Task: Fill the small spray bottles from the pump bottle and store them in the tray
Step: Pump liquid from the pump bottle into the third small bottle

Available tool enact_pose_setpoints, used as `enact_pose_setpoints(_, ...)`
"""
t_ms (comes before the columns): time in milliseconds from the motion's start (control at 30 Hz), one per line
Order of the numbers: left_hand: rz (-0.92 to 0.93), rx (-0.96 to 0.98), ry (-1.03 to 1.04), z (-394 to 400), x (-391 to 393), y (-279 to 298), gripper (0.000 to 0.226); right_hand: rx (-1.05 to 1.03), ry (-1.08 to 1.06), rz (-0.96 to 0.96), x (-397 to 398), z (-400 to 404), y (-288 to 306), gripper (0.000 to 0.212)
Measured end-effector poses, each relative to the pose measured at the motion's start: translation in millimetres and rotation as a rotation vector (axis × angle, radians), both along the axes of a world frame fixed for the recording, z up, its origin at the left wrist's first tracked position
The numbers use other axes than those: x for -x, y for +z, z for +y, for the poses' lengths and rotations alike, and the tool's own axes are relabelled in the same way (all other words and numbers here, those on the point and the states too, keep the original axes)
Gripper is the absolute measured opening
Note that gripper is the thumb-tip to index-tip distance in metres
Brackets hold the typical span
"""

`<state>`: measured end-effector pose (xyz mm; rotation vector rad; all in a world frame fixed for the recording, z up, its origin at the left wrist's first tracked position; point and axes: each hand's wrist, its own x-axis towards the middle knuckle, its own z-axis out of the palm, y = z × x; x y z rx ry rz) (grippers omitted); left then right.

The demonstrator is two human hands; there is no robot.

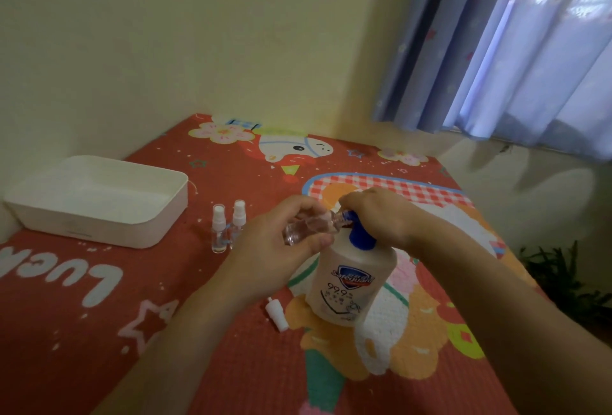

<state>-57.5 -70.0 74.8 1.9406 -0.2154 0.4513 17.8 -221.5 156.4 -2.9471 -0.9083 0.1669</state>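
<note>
While my left hand (278,242) grips the open bottle (309,227) tilted at the pump (359,232) spout, my right hand (377,212) curls over the pump head; I should press slowly, mouth kept under the nozzle. Tray (99,215) waits far left.

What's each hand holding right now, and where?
Left hand grips the small clear spray bottle around its body; right hand presses the white pump bottle's blue pump head.
</note>
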Motion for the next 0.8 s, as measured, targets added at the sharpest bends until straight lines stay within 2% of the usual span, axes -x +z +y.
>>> enact_pose_setpoints(133,-0.002,0.01,-0.009,-0.1,-0.7,-1.1,0.024,0.024,0.003,-0.022,0.5,-0.6,0.2,0.021)
enact_pose_setpoints(333,0.008,0.005,-0.011,-0.3,2.2,4.4,0.023,-0.047,-0.102,0.078,6.7,2.4,7.8,0.014)
enact_pose_setpoints(467,-0.011,-0.032,-0.006,0.7,2.1,15.4,0.023,-0.267,-0.208,0.383,7.5,-0.7,24.4,0.03)
enact_pose_setpoints(567,-0.021,-0.035,-0.012,0.0,3.6,19.9,0.021,-0.312,-0.296,0.486,4.8,-1.9,27.3,0.034)
enact_pose_setpoints(633,-0.02,-0.037,-0.012,0.0,3.5,19.3,0.022,-0.262,-0.257,0.432,5.9,-1.1,25.1,0.03)
enact_pose_setpoints(733,-0.027,-0.034,-0.016,-0.8,4.3,16.0,0.021,-0.04,-0.079,0.196,4.0,-0.5,16.1,0.016)
enact_pose_setpoints(800,-0.02,-0.033,-0.025,-1.3,4.4,11.9,0.019,0.009,-0.029,0.078,2.9,1.2,9.1,0.013)
